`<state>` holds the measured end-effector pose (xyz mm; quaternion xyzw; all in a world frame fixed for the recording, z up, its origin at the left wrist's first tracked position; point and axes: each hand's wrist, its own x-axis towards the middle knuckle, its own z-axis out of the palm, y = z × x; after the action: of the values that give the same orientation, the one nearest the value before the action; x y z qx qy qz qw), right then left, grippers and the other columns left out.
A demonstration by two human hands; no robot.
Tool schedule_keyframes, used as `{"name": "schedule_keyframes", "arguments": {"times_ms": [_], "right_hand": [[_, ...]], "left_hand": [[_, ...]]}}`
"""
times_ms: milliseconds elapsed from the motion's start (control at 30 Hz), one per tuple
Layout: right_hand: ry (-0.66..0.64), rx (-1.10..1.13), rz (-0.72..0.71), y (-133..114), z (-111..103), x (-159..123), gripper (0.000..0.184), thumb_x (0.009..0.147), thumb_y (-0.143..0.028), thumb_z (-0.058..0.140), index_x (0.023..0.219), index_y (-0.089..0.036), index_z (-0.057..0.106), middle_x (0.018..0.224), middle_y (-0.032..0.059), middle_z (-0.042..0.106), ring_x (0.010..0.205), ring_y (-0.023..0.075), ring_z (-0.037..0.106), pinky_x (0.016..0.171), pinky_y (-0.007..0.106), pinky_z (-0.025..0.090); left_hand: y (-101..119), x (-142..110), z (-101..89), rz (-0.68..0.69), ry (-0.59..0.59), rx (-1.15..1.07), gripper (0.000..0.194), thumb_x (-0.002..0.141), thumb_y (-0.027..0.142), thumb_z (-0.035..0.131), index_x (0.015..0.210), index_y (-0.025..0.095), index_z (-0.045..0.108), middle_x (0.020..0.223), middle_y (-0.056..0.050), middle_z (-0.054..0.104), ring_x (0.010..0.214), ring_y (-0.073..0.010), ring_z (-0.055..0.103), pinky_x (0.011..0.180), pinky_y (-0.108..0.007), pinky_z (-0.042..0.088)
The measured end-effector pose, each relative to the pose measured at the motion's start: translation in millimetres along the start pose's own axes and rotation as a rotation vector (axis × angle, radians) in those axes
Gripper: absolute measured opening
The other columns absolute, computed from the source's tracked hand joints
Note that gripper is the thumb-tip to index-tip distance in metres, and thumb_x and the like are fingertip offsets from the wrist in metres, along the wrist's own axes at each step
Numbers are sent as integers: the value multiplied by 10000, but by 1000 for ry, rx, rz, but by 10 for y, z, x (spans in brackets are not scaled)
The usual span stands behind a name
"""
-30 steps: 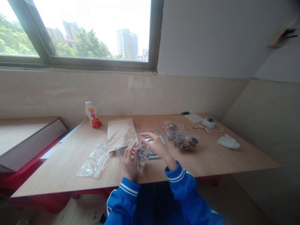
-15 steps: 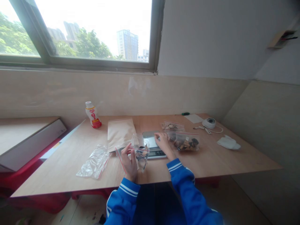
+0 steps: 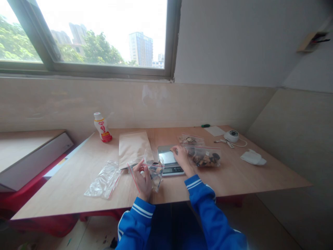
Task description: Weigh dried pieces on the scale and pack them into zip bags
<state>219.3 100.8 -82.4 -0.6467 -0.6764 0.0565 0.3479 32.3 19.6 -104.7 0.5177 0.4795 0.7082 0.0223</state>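
Observation:
My left hand (image 3: 143,180) is closed on a clear zip bag (image 3: 156,175) that has a red seal line and a few dark and pale dried pieces in it. Just right of the bag lies a flat kitchen scale (image 3: 164,155) with a small display along its near edge. Over the scale's right side is my right hand (image 3: 181,156), thumb and fingers pinched together; whatever is between them is too small to make out. Close to its right side lies a zip bag of brown and black dried pieces (image 3: 207,158), with another bag of pale dried pieces (image 3: 191,140) behind.
A brown paper pouch (image 3: 134,146) lies left of the scale, and several crumpled clear bags (image 3: 104,180) are nearer left. At the back left stands a bottle (image 3: 103,128). A white round device with a cable (image 3: 231,136) and white tissue (image 3: 253,157) lie at right.
The zip bag in my left hand has tilted slightly and its pieces sit differently. My right hand stays pinched over the scale, barely moved. The whole view has shifted a little.

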Motion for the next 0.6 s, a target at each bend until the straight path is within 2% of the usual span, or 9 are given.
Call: {"name": "schedule_keyframes", "arguments": {"times_ms": [167, 333, 500, 600], "right_hand": [[4, 14, -11, -13, -14, -24, 144, 807, -160, 560, 887, -207, 670, 927, 63, 699, 962, 249, 549, 862, 366, 323], [39, 92, 6, -119, -91, -28, 159, 817, -225, 569, 951, -196, 650, 952, 54, 702, 910, 232, 579, 862, 376, 376], [72, 416, -151, -480, -372, -58, 219, 808, -290, 596, 1002, -197, 638, 1003, 56, 689, 890, 197, 608, 818, 325, 452], [3, 479, -260, -745, -580, -127, 217, 824, -346, 605, 1006, -234, 647, 1006, 29, 684, 907, 183, 601, 837, 320, 449]], "left_hand": [[20, 15, -4, 24, -6, 14, 279, 895, 276, 482, 1148, 175, 539, 966, -67, 557, 768, -154, 530, 676, -304, 460], [44, 26, -6, 18, -5, 35, 275, 894, 304, 478, 1127, 172, 541, 941, -65, 563, 737, -155, 533, 663, -317, 467], [47, 31, -5, 29, -5, 38, 254, 893, 283, 487, 1120, 180, 540, 900, -55, 550, 732, -149, 529, 663, -311, 458], [51, 31, -7, 24, -7, 29, 258, 894, 280, 486, 1127, 181, 538, 907, -58, 551, 738, -149, 528, 669, -309, 455]]}}
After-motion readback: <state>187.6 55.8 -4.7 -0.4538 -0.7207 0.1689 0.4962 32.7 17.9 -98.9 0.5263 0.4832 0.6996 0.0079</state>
